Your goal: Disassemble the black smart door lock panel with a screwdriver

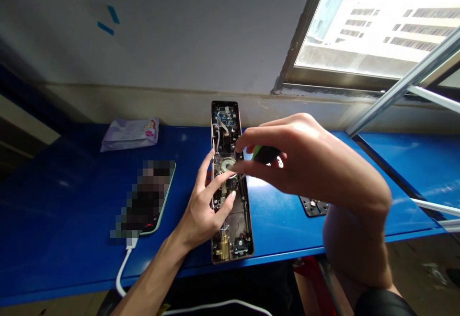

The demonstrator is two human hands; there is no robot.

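Observation:
A long, narrow door lock body point(235, 218) lies with its inside showing on the blue table, its far end towards the wall. Inside it are a blue circuit board point(226, 116), a round metal disc point(227, 165) and a brass cylinder point(224, 248). My left hand point(204, 208) rests over the lock's middle, fingers spread, with fingertips on the inner parts and the left edge. In my right hand point(287, 151) is a screwdriver point(266, 155) with a green and black handle, tilted over the lock's right side. My fingers partly hide its tip.
A phone point(151, 201) with a white cable point(122, 270) lies on the left of the blue table point(194, 153). Behind it is a lilac packet point(131, 134). A black plate point(313, 207) sits under my right forearm. Metal frame bars point(395, 86) stand at the right.

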